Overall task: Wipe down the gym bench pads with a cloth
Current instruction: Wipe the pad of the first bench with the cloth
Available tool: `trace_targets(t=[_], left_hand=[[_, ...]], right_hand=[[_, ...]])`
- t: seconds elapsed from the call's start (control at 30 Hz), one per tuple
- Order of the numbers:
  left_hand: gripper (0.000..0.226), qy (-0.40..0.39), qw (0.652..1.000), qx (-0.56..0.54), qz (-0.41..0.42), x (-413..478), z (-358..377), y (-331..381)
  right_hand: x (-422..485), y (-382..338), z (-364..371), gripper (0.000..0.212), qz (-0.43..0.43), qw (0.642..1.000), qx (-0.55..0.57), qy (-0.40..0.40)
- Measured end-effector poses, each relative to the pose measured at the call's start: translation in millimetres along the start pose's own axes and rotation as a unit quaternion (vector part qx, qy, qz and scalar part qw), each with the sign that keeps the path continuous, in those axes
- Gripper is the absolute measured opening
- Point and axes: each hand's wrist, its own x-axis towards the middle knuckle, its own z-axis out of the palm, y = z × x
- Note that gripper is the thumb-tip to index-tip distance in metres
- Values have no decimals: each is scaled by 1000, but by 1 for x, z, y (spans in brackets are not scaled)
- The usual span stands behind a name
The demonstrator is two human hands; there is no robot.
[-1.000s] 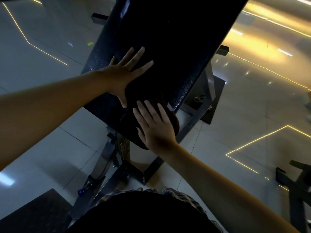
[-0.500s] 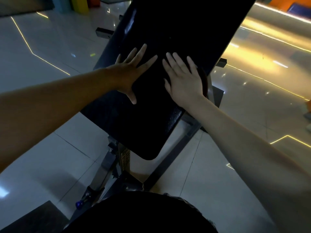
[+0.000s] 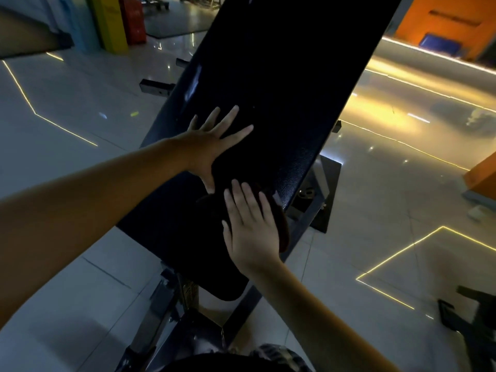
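Left hand (image 3: 212, 146): flat, fingers spread, on bench pad (image 3: 281, 89), frame centre.
Right hand (image 3: 249, 229): fingers straight, pressing dark cloth (image 3: 281, 226) below.

A long black bench pad (image 3: 281, 89) slants from six o'clock up toward one o'clock over a glossy tiled floor (image 3: 67, 108). The left hand (image 3: 212, 140) lies flat on it, fingers spread toward two o'clock. At its five o'clock, the right hand (image 3: 249, 232) presses a dark cloth (image 3: 282, 229) against the pad's right edge with straight fingers.
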Motion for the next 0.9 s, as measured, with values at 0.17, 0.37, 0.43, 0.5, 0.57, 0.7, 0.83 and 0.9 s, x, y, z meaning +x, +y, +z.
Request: trace_targets(t=[0.17, 0.37, 0.43, 0.5, 0.57, 0.7, 0.83, 0.9], left_hand=[[152, 38, 999, -22, 16, 8, 1, -2], [144, 39, 996, -78, -36, 11, -2, -11], [137, 44, 994, -90, -40, 16, -9, -13], [129, 63, 991, -108, -37, 23, -19, -11], [128, 71, 991, -111, -34, 32, -30, -8], [137, 31, 995, -82, -41, 51, -49, -6], [145, 22, 996, -71, -52, 65, -58, -5], [145, 26, 994, -85, -55, 69, -61, -5]], right_hand=[[11, 17, 0, 55, -45, 999, -9, 19], [37, 40, -15, 59, -76, 996, -48, -10], [57, 56, -27, 63, -68, 995, -73, -14], [79, 74, -42, 65, -58, 994, -88, -4], [100, 92, -55, 64, -53, 993, -105, -4], [143, 125, -72, 62, -6, 989, -145, 11], [173, 141, -82, 61, 28, 991, -131, 30], [172, 139, -82, 61, 31, 993, -112, 29]])
